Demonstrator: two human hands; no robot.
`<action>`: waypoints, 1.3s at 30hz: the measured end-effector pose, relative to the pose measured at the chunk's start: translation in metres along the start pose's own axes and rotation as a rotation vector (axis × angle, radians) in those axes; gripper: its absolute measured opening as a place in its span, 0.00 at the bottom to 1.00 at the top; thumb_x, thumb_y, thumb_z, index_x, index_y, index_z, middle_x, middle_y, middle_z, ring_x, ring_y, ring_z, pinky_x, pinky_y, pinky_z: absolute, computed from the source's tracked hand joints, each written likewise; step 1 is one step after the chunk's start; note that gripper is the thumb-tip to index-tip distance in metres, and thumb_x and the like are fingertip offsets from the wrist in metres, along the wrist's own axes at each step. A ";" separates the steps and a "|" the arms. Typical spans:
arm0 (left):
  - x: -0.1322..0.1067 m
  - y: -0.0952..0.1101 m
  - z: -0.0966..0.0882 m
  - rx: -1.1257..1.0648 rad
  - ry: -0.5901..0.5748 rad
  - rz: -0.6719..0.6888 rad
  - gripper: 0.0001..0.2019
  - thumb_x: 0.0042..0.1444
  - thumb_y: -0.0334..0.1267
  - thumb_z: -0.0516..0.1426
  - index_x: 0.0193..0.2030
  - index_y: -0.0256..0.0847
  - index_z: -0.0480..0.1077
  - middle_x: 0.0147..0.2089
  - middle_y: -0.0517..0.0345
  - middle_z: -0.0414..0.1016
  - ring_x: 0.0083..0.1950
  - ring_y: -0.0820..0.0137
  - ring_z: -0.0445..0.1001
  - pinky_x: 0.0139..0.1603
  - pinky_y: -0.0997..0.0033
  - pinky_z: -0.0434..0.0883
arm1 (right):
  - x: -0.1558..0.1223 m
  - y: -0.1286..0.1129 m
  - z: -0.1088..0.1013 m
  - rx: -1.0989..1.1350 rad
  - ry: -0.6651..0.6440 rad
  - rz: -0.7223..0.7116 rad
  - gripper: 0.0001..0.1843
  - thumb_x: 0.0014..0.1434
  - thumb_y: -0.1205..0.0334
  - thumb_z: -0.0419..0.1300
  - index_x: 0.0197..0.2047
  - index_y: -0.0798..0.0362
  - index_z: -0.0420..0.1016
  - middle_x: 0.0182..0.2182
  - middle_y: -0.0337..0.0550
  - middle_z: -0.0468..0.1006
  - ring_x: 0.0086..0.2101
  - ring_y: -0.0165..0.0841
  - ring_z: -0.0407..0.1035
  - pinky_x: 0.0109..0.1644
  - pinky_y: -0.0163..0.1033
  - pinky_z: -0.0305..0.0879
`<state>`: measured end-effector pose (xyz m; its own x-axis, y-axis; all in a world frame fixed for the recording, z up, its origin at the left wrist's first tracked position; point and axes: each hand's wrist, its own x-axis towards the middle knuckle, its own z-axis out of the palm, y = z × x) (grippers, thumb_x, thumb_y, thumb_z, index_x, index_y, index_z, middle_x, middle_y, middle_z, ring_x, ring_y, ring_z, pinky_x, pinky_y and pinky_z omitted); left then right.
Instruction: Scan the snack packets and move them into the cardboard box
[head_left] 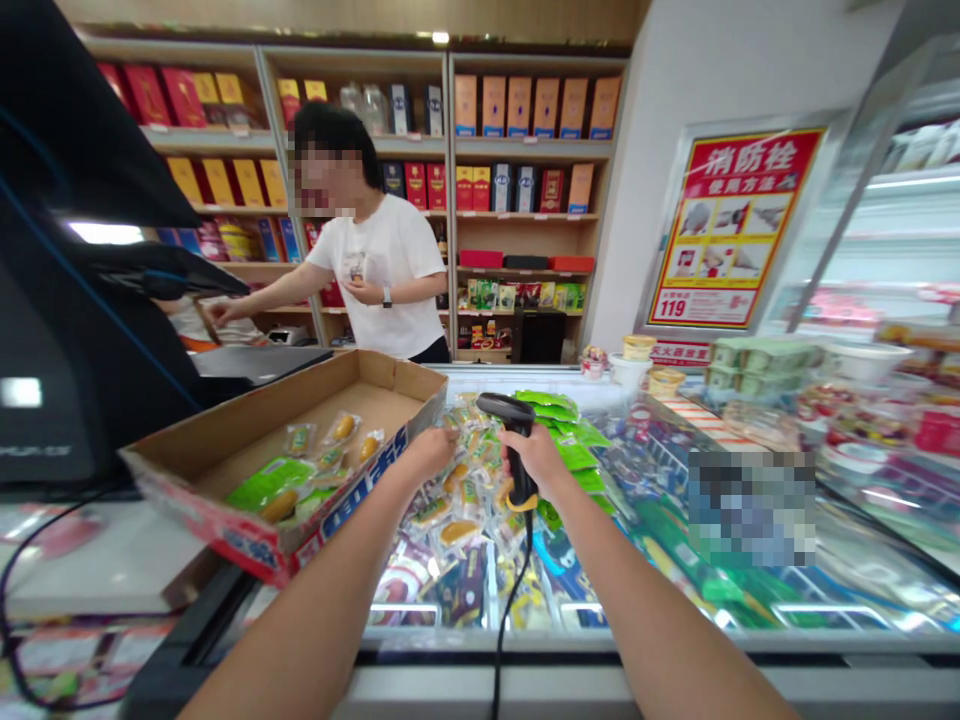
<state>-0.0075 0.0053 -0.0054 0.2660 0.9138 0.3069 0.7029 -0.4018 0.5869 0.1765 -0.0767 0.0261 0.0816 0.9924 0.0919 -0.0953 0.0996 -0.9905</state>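
Note:
My right hand [538, 456] is wrapped round the handle of a black barcode scanner [510, 408], held upright above the glass top. Its cable runs down towards me. My left hand [435, 452] is closed, fingers curled at the left side of a spread of small clear snack packets [459, 532] with yellow-brown contents. What its fingers hold, if anything, is hidden. Bright green packets [576, 455] lie just right of the scanner. At my left forearm stands a shallow open cardboard box [247, 430] with several snack packets and a green packet inside.
The packets lie on a glass-topped freezer [420, 645] full of wrapped goods. A black checkout machine [82, 300] stands at the left. Across the counter is a person in a white T-shirt [397, 270], one arm stretched left. Tubs [630, 368] and egg cartons [761, 362] stand at the right.

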 end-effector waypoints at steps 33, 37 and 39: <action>-0.008 0.025 0.006 -0.769 0.256 -0.052 0.29 0.43 0.38 0.61 0.54 0.46 0.59 0.37 0.66 0.67 0.26 0.75 0.76 0.23 0.77 0.72 | -0.002 -0.003 -0.004 0.080 -0.231 0.026 0.14 0.42 0.55 0.65 0.21 0.55 0.68 0.14 0.38 0.70 0.13 0.27 0.61 0.17 0.36 0.64; -0.007 0.025 0.007 -0.735 0.247 -0.075 0.29 0.45 0.35 0.60 0.55 0.46 0.58 0.38 0.65 0.67 0.25 0.76 0.75 0.23 0.78 0.71 | -0.002 -0.004 -0.004 0.075 -0.242 0.032 0.14 0.43 0.55 0.65 0.20 0.55 0.68 0.14 0.37 0.70 0.13 0.27 0.62 0.17 0.36 0.64; -0.007 0.024 0.008 -0.721 0.239 -0.075 0.28 0.46 0.34 0.60 0.56 0.46 0.59 0.39 0.64 0.67 0.25 0.76 0.75 0.23 0.78 0.71 | -0.002 -0.004 -0.003 0.076 -0.237 0.033 0.14 0.42 0.55 0.65 0.19 0.55 0.68 0.14 0.37 0.70 0.14 0.27 0.62 0.17 0.36 0.64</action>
<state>0.0126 -0.0108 0.0010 0.0270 0.9353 0.3528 0.0870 -0.3537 0.9313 0.1801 -0.0791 0.0296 -0.1566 0.9836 0.0898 -0.1695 0.0628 -0.9835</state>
